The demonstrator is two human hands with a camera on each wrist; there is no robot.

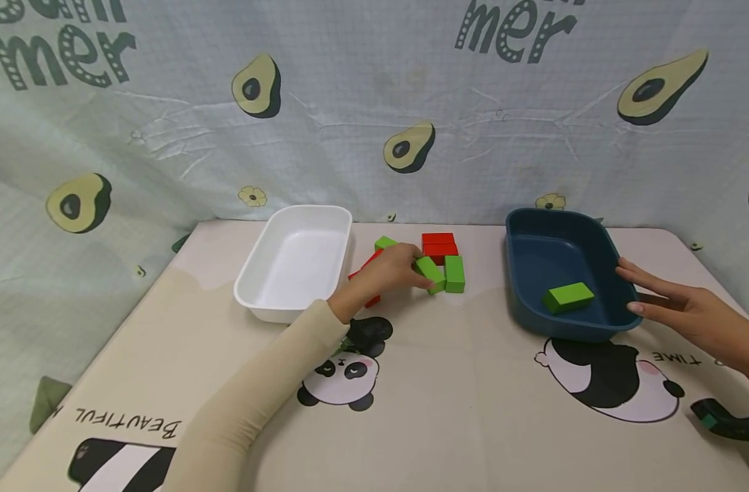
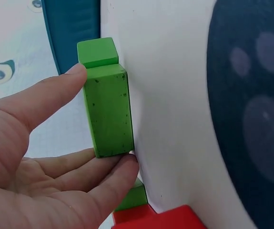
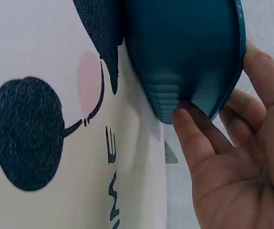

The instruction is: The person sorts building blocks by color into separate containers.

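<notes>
In the head view my left hand reaches into a group of blocks in the middle. It pinches a green block, thumb at one end and fingers at the other; the left wrist view shows this green block close up. Another green block stands right beside it. My right hand touches the right side of a dark blue bin with fairly straight fingers. The right wrist view shows those fingertips against the bin's outer wall. One green block lies inside the bin.
A white bin stands left of the blocks. Red blocks lie behind the held block, and more red and green ones are partly hidden by my left hand. A black curved object is at the lower right. A printed curtain hangs behind.
</notes>
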